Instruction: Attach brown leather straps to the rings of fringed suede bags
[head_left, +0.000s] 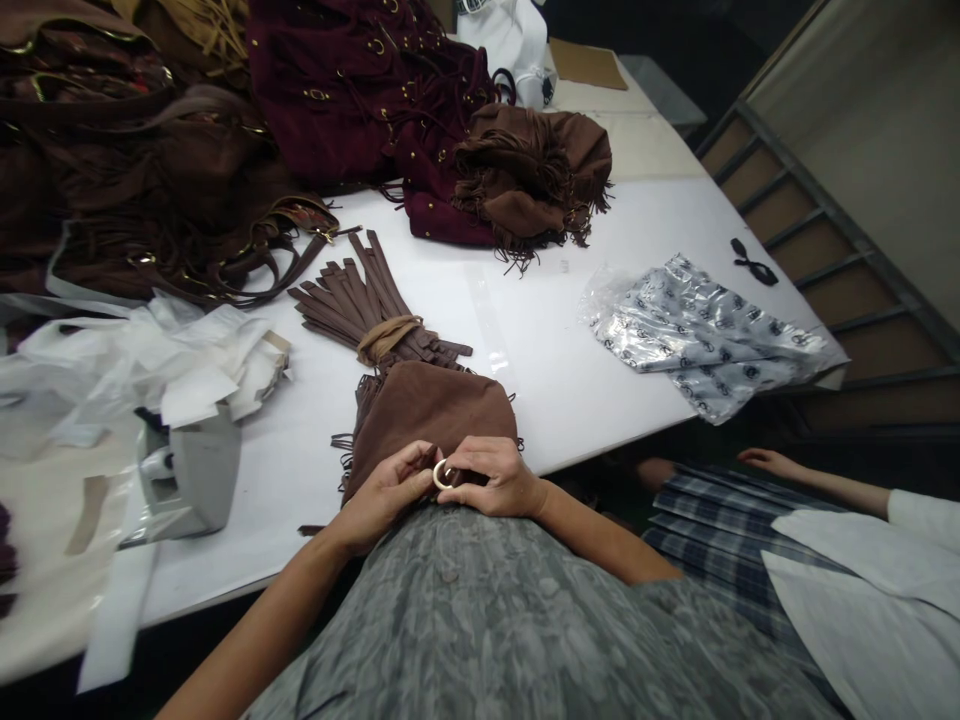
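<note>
A brown suede bag with fringe (435,405) lies at the table's near edge, against my body. Close to its near side, a pale metal ring (436,478) sits between my two hands. My left hand (391,490) is closed, its thumb and fingers pinching at the ring's left side, with a bit of dark brown strap showing there. From the other side my right hand (491,478) grips the ring and a short brown strap (452,476) that passes by it. The fingers partly hide how ring and strap join.
Beyond the bag lies a tied bundle of brown strips (379,310). Left are a tape dispenser (199,470) and crumpled white wrapping (112,370). Brown bags (142,190) and maroon bags (337,100) fill the back. Plastic-wrapped printed fabric (697,320) lies right, near another person's hand (772,462).
</note>
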